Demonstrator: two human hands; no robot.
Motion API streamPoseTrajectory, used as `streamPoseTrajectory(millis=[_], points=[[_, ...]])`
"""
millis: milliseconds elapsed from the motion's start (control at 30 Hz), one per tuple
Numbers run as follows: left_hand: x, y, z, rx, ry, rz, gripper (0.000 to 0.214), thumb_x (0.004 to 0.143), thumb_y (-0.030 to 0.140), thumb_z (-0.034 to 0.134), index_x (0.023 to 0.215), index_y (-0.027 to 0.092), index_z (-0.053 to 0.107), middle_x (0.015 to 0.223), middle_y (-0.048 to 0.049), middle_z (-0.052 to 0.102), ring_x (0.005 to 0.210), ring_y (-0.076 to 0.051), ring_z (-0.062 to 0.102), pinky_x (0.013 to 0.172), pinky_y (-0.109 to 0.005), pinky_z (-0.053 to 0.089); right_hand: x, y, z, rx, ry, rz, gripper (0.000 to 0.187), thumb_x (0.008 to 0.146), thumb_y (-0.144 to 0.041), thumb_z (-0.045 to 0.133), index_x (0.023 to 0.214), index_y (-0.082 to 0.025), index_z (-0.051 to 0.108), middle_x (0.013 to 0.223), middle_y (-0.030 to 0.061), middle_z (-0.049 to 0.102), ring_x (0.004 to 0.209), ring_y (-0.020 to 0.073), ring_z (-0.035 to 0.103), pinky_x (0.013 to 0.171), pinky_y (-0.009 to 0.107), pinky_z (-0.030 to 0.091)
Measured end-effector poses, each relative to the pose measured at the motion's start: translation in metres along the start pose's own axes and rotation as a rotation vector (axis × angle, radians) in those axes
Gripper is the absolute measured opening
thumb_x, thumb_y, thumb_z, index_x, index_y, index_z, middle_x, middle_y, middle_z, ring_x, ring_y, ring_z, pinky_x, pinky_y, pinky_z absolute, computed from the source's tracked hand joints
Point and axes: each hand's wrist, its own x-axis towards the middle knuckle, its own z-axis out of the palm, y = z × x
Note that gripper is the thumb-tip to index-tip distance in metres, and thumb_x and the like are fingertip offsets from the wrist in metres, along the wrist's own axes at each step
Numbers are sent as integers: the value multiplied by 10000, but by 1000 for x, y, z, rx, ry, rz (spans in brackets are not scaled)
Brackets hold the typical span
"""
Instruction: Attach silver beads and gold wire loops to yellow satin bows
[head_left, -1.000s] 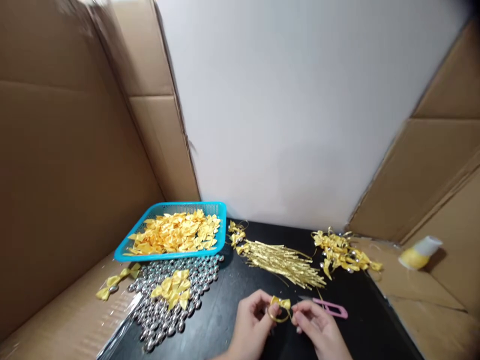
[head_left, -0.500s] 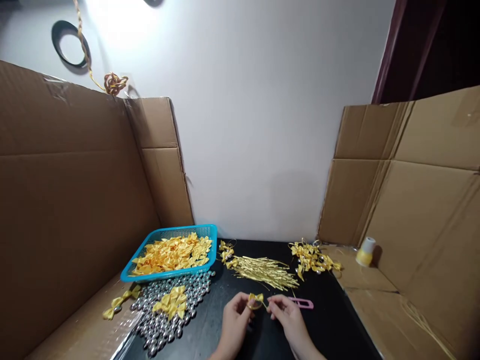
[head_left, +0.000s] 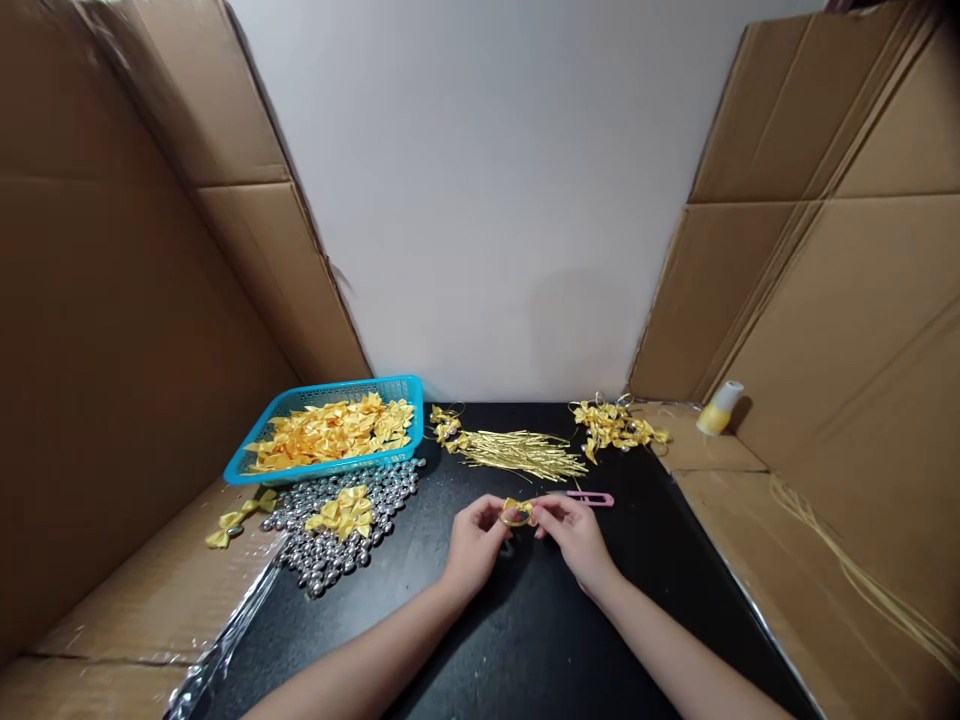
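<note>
Between my two hands is a yellow ribbon bow with a loop of gold cord. My left hand pinches its left side between thumb and fingers. From the other side, my right hand has its fingertips closed on the bow's right edge or the cord; which of these I cannot tell. A bundle of cut gold cords lies just beyond my hands. Close behind the right fingers is a pink utility knife, partly hidden.
A blue basket of yellow bows stands at the left. Before it spread silver beads with several bows on top. Finished-looking bows with cord lie at the back right, near a thread spool. Cardboard walls flank the black table.
The view has tilted downward, so more of my forearms shows. My right hand has come closer to my left, and its fingers now meet the bow's right side.
</note>
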Motion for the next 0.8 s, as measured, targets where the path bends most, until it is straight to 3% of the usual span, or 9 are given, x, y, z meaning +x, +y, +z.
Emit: streamPoseTrajectory(millis=[800], points=[[-5, 1, -4, -24, -71, -123, 291, 752, 416, 732, 767, 132, 669, 711, -37, 707, 611, -121, 596, 600, -229, 453, -10, -10, -6, -70, -39, 118, 250, 662, -415, 796, 743, -181, 755, 702, 49, 740, 560, 143, 644, 546, 280, 576]])
